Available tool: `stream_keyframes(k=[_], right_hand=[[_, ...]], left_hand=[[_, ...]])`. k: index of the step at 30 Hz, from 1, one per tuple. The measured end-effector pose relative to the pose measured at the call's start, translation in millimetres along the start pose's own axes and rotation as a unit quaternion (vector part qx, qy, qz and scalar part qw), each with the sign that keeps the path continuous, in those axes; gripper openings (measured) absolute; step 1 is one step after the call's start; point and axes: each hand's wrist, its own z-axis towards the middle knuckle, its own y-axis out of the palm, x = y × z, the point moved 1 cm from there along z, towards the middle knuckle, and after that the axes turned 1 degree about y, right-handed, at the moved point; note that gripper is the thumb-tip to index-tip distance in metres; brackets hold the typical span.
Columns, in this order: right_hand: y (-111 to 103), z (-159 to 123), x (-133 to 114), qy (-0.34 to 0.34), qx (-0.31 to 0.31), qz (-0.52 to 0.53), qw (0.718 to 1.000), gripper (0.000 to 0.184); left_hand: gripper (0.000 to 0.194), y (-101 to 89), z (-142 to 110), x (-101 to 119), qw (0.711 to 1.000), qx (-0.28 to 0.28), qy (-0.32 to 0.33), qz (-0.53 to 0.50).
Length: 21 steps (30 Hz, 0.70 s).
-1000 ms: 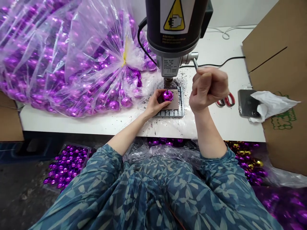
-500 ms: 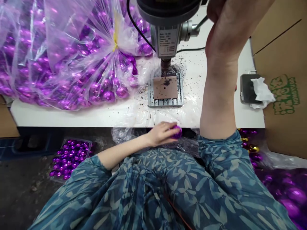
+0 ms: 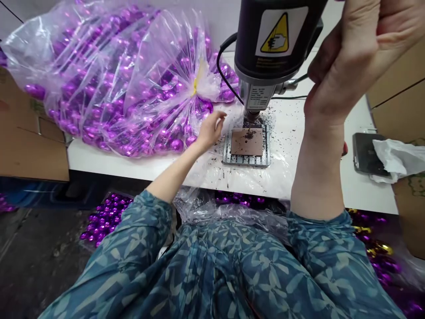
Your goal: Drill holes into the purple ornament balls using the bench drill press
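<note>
My left hand (image 3: 210, 128) reaches over the white table (image 3: 139, 166) to the edge of a big clear bag of shiny purple balls (image 3: 116, 88). Its fingers are loosely apart and I see nothing in them. My right hand (image 3: 348, 62) is raised high at the right, closed round the metal lever (image 3: 297, 81) of the drill press (image 3: 275, 40). Under the drill bit lies a slotted metal table with a brown pad (image 3: 247, 141), bare and strewn with dark shavings.
A phone (image 3: 363, 153) and a crumpled white tissue (image 3: 395, 159) lie at the table's right. Cardboard boxes stand left (image 3: 29, 141) and right (image 3: 398, 84). A tray of purple balls (image 3: 106, 217) sits on the floor. More balls lie in plastic (image 3: 232, 201) below the table edge.
My left hand took the purple ball off the pad, brought it down below the table edge, and has come back up empty to the bag. My right hand rose with the lever.
</note>
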Motion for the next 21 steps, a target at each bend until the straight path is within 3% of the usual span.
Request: stream_keyframes(k=[3,6,10,17,19,21], right_hand=[[2.7,-2.2,-3.1,-0.072,0.012,-0.032,0.997,0.047],[4.8,-4.1,-4.8,-0.066,0.009,-0.035,0.997,0.048],[5.0,-4.3,-1.7,-0.073,0.01,-0.023,0.997,0.048],[6.5,-3.0,3.3,-0.087,0.024,-0.027,0.996,0.053],[6.9,-3.9,2.9,-0.083,0.02,-0.041,0.996,0.052],[7.1,-4.6,3.5,-0.088,0.021,-0.035,0.995,0.053]], left_hand=[[0.034,-20.3,44.8,-20.0,0.974,-0.1,-0.132,0.157],[0.039,-29.1,56.7,-22.9,0.93,-0.179,-0.194,0.255],[0.035,-30.4,48.9,-28.9,0.942,-0.139,-0.165,0.259],[0.042,-24.8,44.3,-66.4,0.973,-0.121,-0.115,0.159],[0.048,-29.9,44.2,-65.6,0.986,-0.079,-0.094,0.112],[0.056,-37.9,39.8,-56.1,0.997,-0.002,-0.065,0.032]])
